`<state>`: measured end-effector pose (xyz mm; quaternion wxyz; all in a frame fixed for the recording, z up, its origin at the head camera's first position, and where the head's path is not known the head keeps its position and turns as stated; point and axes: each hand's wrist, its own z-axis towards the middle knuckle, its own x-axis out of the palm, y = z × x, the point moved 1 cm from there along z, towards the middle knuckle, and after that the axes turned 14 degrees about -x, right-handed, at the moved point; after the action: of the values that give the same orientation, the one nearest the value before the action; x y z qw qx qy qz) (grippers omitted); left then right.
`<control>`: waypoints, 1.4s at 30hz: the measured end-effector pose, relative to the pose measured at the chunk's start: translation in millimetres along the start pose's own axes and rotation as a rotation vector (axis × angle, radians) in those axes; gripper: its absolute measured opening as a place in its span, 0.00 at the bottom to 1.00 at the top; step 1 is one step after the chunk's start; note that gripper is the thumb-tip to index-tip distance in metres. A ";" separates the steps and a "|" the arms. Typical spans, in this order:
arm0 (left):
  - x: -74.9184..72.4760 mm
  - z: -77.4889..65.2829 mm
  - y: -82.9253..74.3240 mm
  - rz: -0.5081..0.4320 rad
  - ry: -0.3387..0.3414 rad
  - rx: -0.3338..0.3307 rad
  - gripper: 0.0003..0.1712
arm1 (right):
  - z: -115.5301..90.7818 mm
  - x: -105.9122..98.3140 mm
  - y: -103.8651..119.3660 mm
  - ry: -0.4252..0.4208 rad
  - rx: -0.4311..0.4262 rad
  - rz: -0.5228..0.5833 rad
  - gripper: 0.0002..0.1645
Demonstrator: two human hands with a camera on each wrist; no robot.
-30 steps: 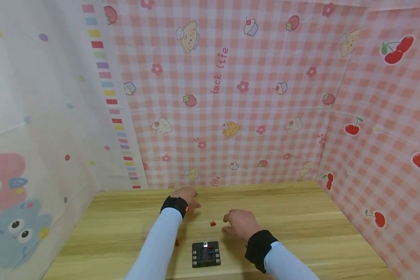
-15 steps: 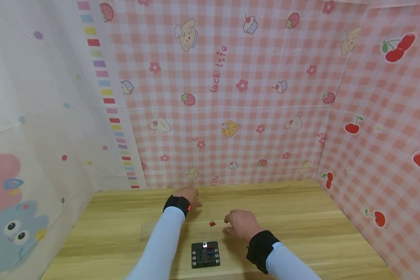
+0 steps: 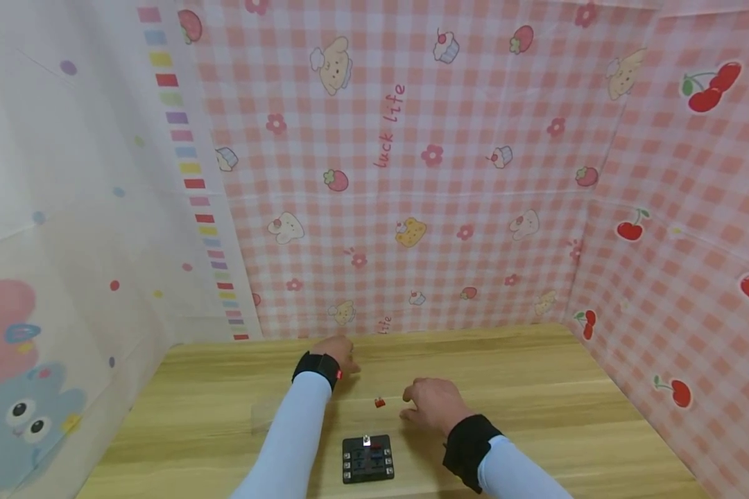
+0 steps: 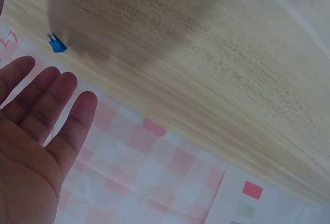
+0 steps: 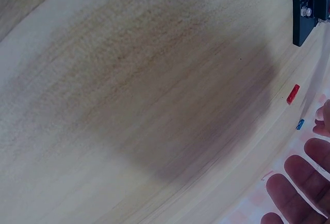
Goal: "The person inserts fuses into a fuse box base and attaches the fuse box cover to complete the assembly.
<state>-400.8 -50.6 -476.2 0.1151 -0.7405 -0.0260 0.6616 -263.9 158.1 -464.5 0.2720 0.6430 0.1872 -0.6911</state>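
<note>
My left hand (image 3: 338,352) is at the far side of the table, its fingers extended beside a blue blade fuse (image 4: 58,45). In the left wrist view, a gap shows between that fuse and the fingertips. My right hand (image 3: 435,402) hovers with loosely bent fingers to the right of a red blade fuse (image 3: 379,402) and holds nothing. Nearer to me lies a black fuse block (image 3: 368,471) with silver screw terminals; a red and a blue piece appear to sit in its right side. From the head camera, the left hand hides the blue fuse.
A faint transparent piece (image 3: 261,417) lies left of my left forearm. The wooden table (image 3: 524,388) ends at a pink checked cloth (image 3: 474,263) behind, with more cloth hanging on both sides.
My left hand has shifted slightly to the right, covering the blue fuse in the head view. The left sleeve now hides a red piece seen beside it earlier. My right hand has barely moved.
</note>
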 end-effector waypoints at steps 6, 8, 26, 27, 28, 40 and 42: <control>5.6 0.4 2.1 -0.011 0.015 -0.020 0.22 | -3.1 2.1 -0.3 0.001 0.002 0.014 0.16; 5.7 -1.6 1.7 -0.009 0.019 -0.020 0.23 | -3.9 3.0 -0.4 0.006 0.001 0.019 0.16; -8.9 -15.4 -4.1 0.065 0.004 0.023 0.14 | -2.0 1.9 -3.0 0.030 -0.006 0.021 0.17; -8.8 -15.4 -4.4 0.072 0.003 0.024 0.13 | -1.9 1.8 -3.1 0.033 -0.004 0.022 0.17; -8.8 -15.3 -4.6 0.077 -0.001 0.025 0.12 | -1.8 1.5 -3.1 0.035 -0.001 0.022 0.17; -6.6 -16.0 -3.3 0.064 0.031 0.021 0.11 | -3.3 2.0 -3.9 0.039 0.000 0.010 0.17; -6.7 -14.3 -2.7 0.054 0.026 0.029 0.12 | -3.1 2.3 -4.9 0.031 -0.004 0.005 0.17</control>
<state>-387.2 -51.3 -467.8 0.1082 -0.7478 0.0053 0.6550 -264.5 163.6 -467.6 0.2721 0.6535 0.1908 -0.6801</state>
